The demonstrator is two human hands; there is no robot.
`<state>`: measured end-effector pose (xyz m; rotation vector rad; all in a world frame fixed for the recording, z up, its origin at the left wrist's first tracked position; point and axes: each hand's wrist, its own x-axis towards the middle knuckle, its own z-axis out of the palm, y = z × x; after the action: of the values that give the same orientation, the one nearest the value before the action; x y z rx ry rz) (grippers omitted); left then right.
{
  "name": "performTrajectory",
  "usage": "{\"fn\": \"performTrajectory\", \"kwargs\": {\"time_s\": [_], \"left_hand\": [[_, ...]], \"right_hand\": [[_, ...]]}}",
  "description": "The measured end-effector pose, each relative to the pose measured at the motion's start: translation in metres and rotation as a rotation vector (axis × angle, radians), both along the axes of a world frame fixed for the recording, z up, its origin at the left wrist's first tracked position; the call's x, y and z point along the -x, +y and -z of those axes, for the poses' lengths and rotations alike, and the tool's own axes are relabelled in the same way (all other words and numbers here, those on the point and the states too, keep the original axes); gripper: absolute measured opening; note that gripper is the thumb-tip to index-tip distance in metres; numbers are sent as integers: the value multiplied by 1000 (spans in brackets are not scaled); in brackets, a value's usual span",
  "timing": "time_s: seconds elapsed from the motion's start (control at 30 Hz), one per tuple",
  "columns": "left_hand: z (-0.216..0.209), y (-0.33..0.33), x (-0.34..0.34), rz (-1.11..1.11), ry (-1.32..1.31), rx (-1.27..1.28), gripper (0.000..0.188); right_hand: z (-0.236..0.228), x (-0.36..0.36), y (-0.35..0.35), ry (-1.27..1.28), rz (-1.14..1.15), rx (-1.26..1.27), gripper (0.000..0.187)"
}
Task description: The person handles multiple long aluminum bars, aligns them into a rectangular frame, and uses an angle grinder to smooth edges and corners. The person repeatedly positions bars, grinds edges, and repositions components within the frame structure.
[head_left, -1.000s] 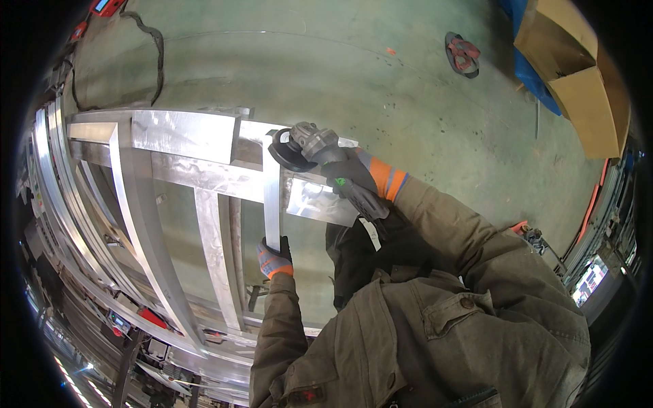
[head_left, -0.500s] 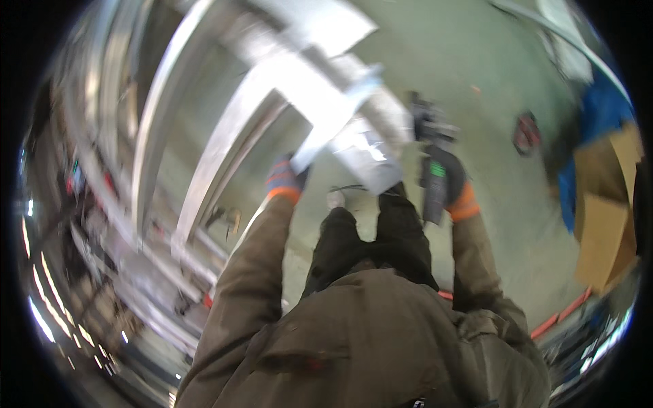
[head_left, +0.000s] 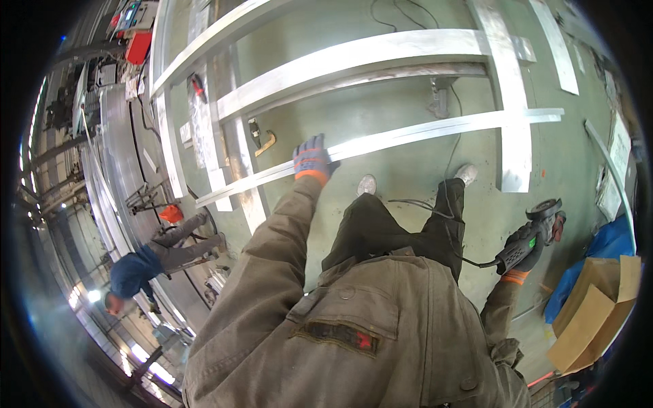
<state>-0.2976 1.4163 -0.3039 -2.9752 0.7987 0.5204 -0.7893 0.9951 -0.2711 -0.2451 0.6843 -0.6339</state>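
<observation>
My left hand (head_left: 311,161), in a grey glove with an orange cuff, grips a long thin metal bar (head_left: 408,132). The bar lies across a frame of silvery metal beams (head_left: 367,51), its right end over a wide crosspiece (head_left: 511,95). Off to the right, away from the frame, my right hand (head_left: 529,260) holds an angle grinder (head_left: 520,246) with its disc end pointing forward. Much of that hand is hidden behind the tool body. The grinder's black cord (head_left: 469,262) runs left past my leg and forward beneath the bar.
At far left a person in a blue jacket (head_left: 136,272) bends over beside stacked metal lengths. An open cardboard box (head_left: 592,319) and a blue sheet (head_left: 564,279) lie at right. Red-handled pliers (head_left: 197,88) rest on the frame. A red box (head_left: 139,47) stands at back left.
My view has turned and sharpened. The grinder has swung outward to the right, away from the frame. The left hand remains on the bar, which now spans across in front of me.
</observation>
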Motion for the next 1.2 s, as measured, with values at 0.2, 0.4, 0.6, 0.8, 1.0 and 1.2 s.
{"fn": "performTrajectory", "kwargs": {"time_s": [0.2,0.4,0.6,0.8,1.0,1.2], "left_hand": [[6,111,-41,-3,182,-90,79],[-9,111,-46,52,277,-122,69],[-8,183,-2,-381,-216,441,93],[72,340,-15,-1749,-13,1166,78],[101,406,-29,-1898,506,1680,108],[107,407,-51,-1824,661,1979,80]], "right_hand": [[-6,-34,123,-42,-70,-97,41],[-38,-78,178,-56,-131,-115,38],[-78,-124,182,-16,-224,-57,40],[-128,-203,201,14,-481,94,39],[-159,-309,269,105,-665,153,43],[-169,-399,359,174,-854,132,39]]}}
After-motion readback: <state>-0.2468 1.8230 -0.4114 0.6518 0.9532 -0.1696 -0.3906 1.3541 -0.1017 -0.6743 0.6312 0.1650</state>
